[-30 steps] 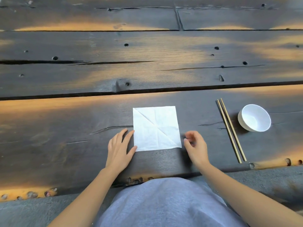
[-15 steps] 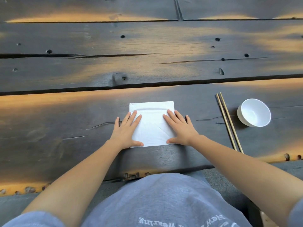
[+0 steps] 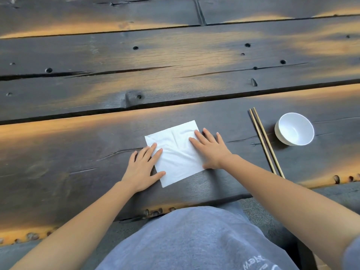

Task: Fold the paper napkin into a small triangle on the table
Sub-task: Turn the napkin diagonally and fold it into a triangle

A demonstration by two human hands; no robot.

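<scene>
Paper napkin: one, unfolded square, skewed, flat on the plank table between the hands.
Left hand: flat, fingers spread, pressing the near-left edge; grasping nothing.
Right hand: flat on the far-right side, likewise.
Chopsticks: two, right of the right hand.
White bowl: one, beyond them.
Risk: thin tissue may bunch or tear under sliding palms; creases may misguide the diagonal.

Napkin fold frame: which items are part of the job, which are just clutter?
In the job:
- paper napkin, still an unfolded square, flat on the table
- left hand and right hand, both flat on it

Lying about:
- chopsticks, right of the napkin
- white bowl, empty, beyond the chopsticks
</scene>
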